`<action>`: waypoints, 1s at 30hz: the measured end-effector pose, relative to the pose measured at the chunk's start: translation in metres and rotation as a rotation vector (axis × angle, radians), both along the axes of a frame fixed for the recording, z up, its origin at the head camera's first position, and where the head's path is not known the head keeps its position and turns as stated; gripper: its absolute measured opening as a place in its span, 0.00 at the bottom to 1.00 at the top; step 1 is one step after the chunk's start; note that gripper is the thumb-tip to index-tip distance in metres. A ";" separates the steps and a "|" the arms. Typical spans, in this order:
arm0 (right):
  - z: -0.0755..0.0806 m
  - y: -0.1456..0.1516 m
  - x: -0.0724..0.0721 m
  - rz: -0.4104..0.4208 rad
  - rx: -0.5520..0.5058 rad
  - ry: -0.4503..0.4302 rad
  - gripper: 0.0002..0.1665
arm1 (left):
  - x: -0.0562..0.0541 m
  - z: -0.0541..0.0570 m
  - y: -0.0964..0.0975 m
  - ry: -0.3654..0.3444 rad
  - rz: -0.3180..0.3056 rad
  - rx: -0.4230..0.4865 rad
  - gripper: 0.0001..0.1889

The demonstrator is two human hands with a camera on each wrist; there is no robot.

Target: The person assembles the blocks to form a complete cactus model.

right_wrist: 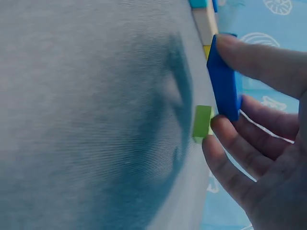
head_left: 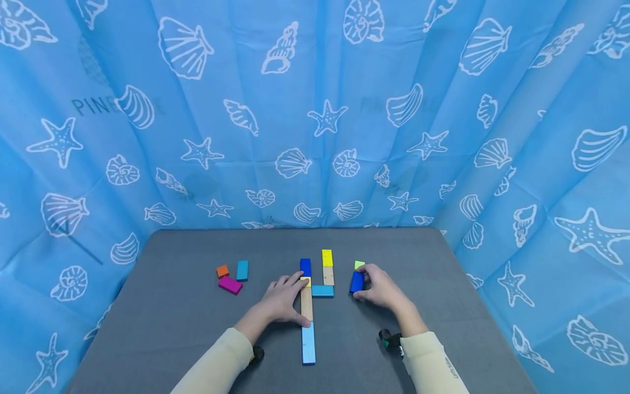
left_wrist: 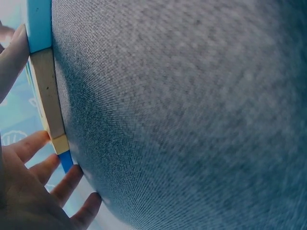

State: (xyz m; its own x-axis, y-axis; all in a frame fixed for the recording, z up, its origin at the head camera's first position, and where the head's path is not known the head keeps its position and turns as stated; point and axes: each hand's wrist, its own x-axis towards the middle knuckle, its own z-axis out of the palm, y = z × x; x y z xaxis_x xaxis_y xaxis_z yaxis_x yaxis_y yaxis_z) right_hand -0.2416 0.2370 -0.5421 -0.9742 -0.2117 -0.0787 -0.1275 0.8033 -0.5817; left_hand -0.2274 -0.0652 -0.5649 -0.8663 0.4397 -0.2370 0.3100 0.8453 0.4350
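A column of blocks runs up the middle of the table: a light blue block (head_left: 308, 345), a wooden block (head_left: 307, 305), a small pale yellow block (head_left: 305, 282) and a blue block (head_left: 305, 266). My left hand (head_left: 283, 300) rests along its left side, fingers spread, thumb by the light blue block's top end. Between thumb and fingertips, my right hand (head_left: 383, 287) pinches another blue block (right_wrist: 224, 81), held tilted. Beside those fingertips sits a small lime green block (right_wrist: 202, 122). A teal block (head_left: 322, 291) juts right from the column, with a short wooden block (head_left: 328, 276) and a yellow block (head_left: 327, 258) above it.
On the left of the grey table (head_left: 172, 328) lie an orange block (head_left: 223, 271), a magenta block (head_left: 230, 285) and a teal-blue block (head_left: 242, 271). A blue shell-print curtain (head_left: 315, 82) hangs behind the table's back edge and along both sides.
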 end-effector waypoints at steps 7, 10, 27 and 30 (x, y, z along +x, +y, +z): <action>0.011 -0.007 -0.011 0.052 -0.007 0.055 0.36 | 0.000 0.004 0.000 -0.012 0.000 -0.003 0.59; 0.014 -0.010 -0.017 0.069 0.015 0.093 0.36 | 0.001 0.005 0.000 -0.009 -0.003 -0.003 0.59; 0.019 -0.036 -0.048 0.085 -0.042 0.095 0.36 | -0.001 0.003 0.000 -0.003 0.007 -0.022 0.60; 0.019 -0.040 -0.055 0.101 -0.047 0.090 0.36 | -0.002 0.002 0.001 -0.004 0.009 -0.026 0.60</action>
